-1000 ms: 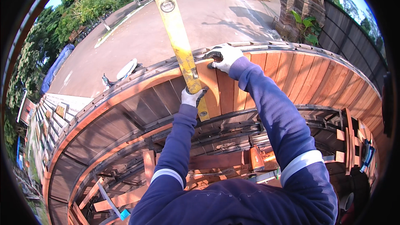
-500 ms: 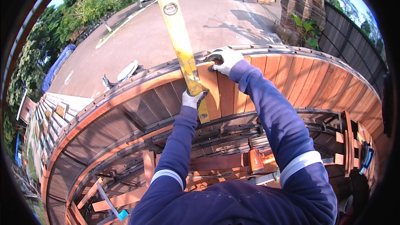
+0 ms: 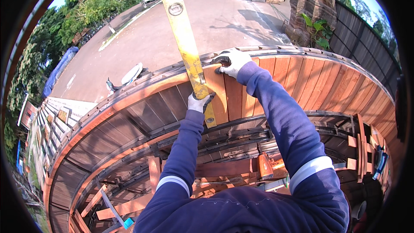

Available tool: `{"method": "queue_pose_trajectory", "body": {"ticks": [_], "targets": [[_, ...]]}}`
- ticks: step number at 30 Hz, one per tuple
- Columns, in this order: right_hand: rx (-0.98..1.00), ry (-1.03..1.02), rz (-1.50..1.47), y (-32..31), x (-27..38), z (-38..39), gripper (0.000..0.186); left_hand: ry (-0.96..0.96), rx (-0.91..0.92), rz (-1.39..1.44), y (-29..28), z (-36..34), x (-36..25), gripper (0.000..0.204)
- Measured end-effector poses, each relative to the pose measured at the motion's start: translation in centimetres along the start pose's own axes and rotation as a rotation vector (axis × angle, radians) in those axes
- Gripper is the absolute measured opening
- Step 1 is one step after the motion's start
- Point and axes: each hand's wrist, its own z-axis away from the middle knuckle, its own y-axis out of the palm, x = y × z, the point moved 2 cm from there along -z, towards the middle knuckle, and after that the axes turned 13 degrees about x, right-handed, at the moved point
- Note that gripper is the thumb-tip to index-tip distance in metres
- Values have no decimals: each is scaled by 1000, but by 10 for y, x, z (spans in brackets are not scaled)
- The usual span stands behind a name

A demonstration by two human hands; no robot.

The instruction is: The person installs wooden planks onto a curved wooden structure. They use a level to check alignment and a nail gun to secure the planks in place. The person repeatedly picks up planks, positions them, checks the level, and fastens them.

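My left hand (image 3: 200,102), in a white glove with dark fingers, is closed around the lower part of a long yellow spirit level (image 3: 186,43). The level lies along the left edge of an orange-brown wooden plank (image 3: 217,97), its far end reaching past the curved rim. My right hand (image 3: 233,63), gloved the same way, grips the far end of that plank at the rim, thumb on its near face. Its fingertips beyond the edge are partly hidden. To the right, similar planks (image 3: 293,77) stand side by side along the curved wall.
Left of the level, dark boards (image 3: 159,105) show behind the curved orange rail (image 3: 86,138). Below lie timber pieces (image 3: 125,207), an orange tool or block (image 3: 265,167) and a blue-handled tool (image 3: 380,164). Beyond the rim are a paved yard (image 3: 129,39) and a stone pillar (image 3: 312,8).
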Motion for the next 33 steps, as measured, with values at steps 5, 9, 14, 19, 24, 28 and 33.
{"method": "queue_pose_trajectory", "body": {"ticks": [5, 9, 14, 19, 24, 28, 33], "targets": [[-12, -20, -3, -1, 1, 2, 34, 12, -9, -90, -4, -4, 10, 29], [-17, -43, -5, 0, 3, 0, 34, 22, 12, -24, -12, -7, 21, 30], [13, 0, -4, 0, 2, -3, 35, 9, 6, -42, -10, -7, 17, 29], [-3, -8, 31, -1, 3, 3, 35, 6, 5, -15, 3, 2, -4, 29], [6, 11, 34, -1, 2, 0, 41, -26, 15, 214, 7, 7, -14, 29], [-10, 5, 17, 2, 0, 0, 39, -34, -9, 122, 8, 7, -17, 29], [16, 21, 9, 1, -1, 0, 39, 7, 3, 163, 7, 7, -14, 29]]}}
